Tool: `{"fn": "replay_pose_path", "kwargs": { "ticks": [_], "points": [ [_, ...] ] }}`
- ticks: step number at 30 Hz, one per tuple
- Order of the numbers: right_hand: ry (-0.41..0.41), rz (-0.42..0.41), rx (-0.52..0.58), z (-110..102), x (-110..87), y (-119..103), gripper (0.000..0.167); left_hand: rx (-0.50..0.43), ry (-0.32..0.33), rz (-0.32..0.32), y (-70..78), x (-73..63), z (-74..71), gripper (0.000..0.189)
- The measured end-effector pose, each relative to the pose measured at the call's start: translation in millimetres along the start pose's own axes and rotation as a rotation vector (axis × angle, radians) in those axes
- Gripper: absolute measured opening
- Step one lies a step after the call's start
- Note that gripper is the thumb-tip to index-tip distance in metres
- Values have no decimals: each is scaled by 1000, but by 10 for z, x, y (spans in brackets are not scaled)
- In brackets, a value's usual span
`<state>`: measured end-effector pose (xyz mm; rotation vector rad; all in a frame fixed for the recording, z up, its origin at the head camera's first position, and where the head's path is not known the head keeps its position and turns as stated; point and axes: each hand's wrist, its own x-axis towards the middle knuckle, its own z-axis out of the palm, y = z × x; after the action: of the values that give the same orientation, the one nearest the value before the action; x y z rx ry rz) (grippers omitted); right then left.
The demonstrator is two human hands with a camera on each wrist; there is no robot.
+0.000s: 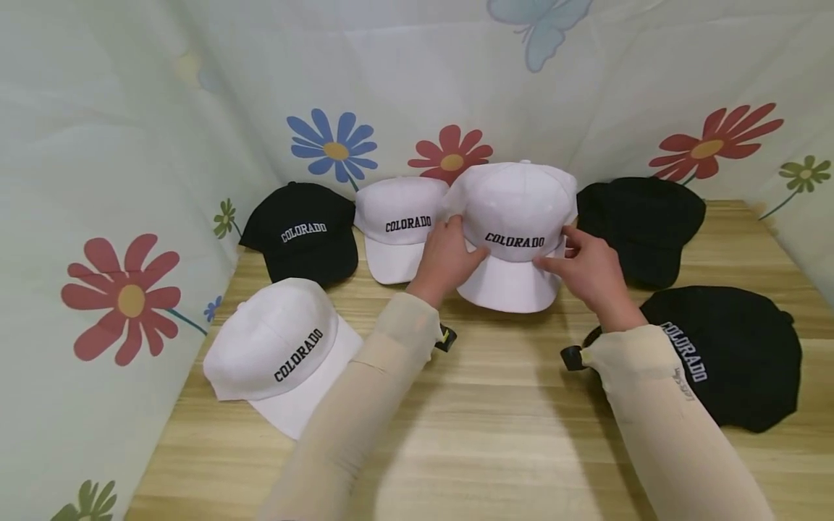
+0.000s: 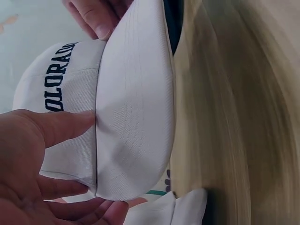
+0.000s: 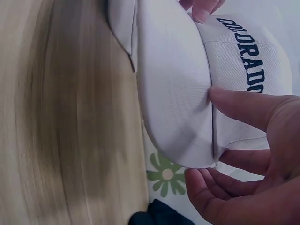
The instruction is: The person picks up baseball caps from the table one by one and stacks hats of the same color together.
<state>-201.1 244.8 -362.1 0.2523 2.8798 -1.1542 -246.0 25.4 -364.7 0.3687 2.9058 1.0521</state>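
A white baseball cap (image 1: 517, 206) with black COLORADO lettering faces me at the back of the table, its brim toward me. My left hand (image 1: 449, 255) grips its left side, and my right hand (image 1: 589, 269) holds the opposite side. In the left wrist view the left thumb (image 2: 70, 127) presses the seam where crown meets brim, with the other fingers around the side edge. The right wrist view shows the right thumb (image 3: 239, 105) on that same seam and curled fingers (image 3: 211, 194) at the brim's corner.
Left of the held cap are another white cap (image 1: 397, 210) and a black cap (image 1: 306, 239). A black cap (image 1: 645, 224) sits back right. Nearer stand a white cap (image 1: 280, 347) at left and a black cap (image 1: 736, 354) behind my right forearm. Flowered fabric (image 1: 554, 108) backs the wooden table (image 1: 476, 427).
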Motion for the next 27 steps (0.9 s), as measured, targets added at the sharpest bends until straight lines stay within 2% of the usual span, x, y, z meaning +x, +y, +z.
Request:
{"fn": "replay_pose_path", "kwargs": {
  "ticks": [7, 15, 27],
  "points": [
    [-26, -28, -57, -2, -147, -72, 83, 29, 21, 4, -12, -227, -61, 63],
    [-23, -98, -113, 28, -351, -105, 76, 58, 30, 19, -62, -455, -63, 65],
    [-11, -183, -167, 36, -644, -171, 75, 98, 42, 38, -93, -801, -182, 67]
  ]
}}
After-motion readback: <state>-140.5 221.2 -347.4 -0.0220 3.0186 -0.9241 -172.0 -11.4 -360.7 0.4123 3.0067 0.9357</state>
